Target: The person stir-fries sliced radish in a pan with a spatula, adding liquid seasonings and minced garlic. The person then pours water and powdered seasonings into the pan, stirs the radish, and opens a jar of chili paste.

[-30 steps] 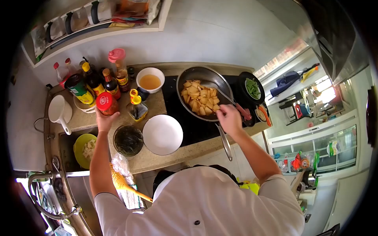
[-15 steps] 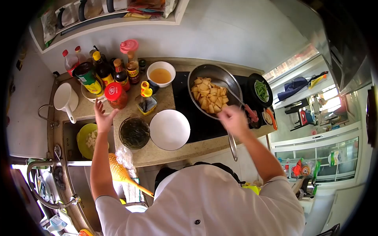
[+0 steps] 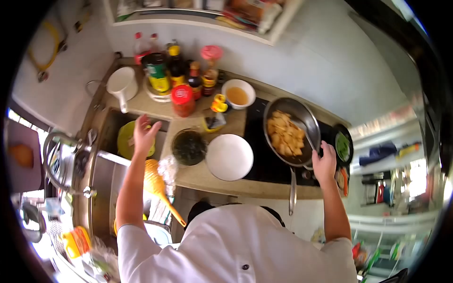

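Frying pan: here it is, the pan (image 3: 302, 111), sitting on the black cooktop (image 3: 257, 162), with golden-brown chunks (image 3: 284, 134) heaped mostly on its left side.
Pan handle: the long metal handle (image 3: 292, 191) points back towards the person, its long axis running almost straight down the view, past the counter's front edge.
Utensil in the pan: a slim metal shaft (image 3: 309, 140) slants from inside the pan down and rightward over the rim, to the right hand; its far end melts into the shine of the metal, so its shape is hard to make out.
Right hand: up at the pan's right side, the right hand (image 3: 324, 160) meets the shaft with bent fingers and covers the grip end; blur leaves it impossible to tell whether they are closed on it.
Left hand: wide open, fingers spread, nothing in it, the left hand (image 3: 145, 134) hovers over the sink (image 3: 109, 123), partly covering the green bowl (image 3: 126, 137).
Red-lidded jar: the jar (image 3: 183, 101) stands upright near the left hand, apart from it, its label blurred.
View edges: the shelf (image 3: 198, 18) is cut off at the top.
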A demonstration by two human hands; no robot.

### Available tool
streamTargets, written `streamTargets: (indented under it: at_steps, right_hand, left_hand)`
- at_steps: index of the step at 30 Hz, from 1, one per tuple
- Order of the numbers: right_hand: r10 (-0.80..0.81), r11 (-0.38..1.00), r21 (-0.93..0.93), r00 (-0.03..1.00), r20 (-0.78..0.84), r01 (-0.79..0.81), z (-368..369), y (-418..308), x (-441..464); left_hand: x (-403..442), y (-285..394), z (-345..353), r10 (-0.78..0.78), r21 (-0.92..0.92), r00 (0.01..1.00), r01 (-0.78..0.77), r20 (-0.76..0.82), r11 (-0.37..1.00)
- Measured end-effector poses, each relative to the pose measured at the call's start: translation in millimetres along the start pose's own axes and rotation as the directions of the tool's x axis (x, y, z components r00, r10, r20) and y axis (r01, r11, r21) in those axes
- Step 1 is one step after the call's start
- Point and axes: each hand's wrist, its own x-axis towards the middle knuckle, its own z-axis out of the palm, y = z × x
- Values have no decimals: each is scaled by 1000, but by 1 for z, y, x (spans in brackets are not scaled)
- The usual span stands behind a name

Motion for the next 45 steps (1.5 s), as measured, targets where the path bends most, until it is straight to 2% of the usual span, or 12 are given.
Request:
streamTargets:
  at_steps: [4,9,11,15,18,21,22,25,29,39,41,45]
  right_hand:
    - [-511,720,556,859,19,416,29,-233,40]
    - [-413,823,531,856,313,203,149,-348,73]
    - [-506,689,674,843,184,267,118,-352,61]
    - [-415,711,577,902,-115,401,54,-250,31]
    - [-84,994,63,992,-92,90,45,-78,15]
    - [499,743,-587,851,166,-321,33,66,-38]
    - [625,738,-542,709,326,-402,36,110,-57]
    - [412,911,-237,792,451,-339,39,145,-84]
    - [334,941,-116,924,185,-316,21,106,-70]
    - [302,901,-409,883,359,-142,-97,102,69]
    - [310,932,-339,770,557,-130,-89,114,82]
    - [230,965,15,868,440,-263,-47,131,63]
  left_hand:
    - [25,-22,22,-50,35,999,50,16,998]
    - [18,-18,38,-111,-21,992,112,58,993]
    - [-2,1,28,-173,-30,979,177,105,984]
    - [-46,38,-21,-203,-83,974,212,101,974]
    - [-68,30,-60,-81,-249,994,95,67,964]
    - [-76,34,-77,-65,-187,998,65,2,980]
    - [-75,32,-78,-74,-189,997,72,-5,979]
    - [-78,53,-58,-93,-226,994,79,-50,971]
    - [-90,73,-21,-81,-250,993,99,82,963]
    - [-185,122,88,-121,-294,895,265,429,918]
    - [-207,131,108,-115,-313,880,282,460,907]
    - [-238,133,126,-144,-311,835,350,531,884]
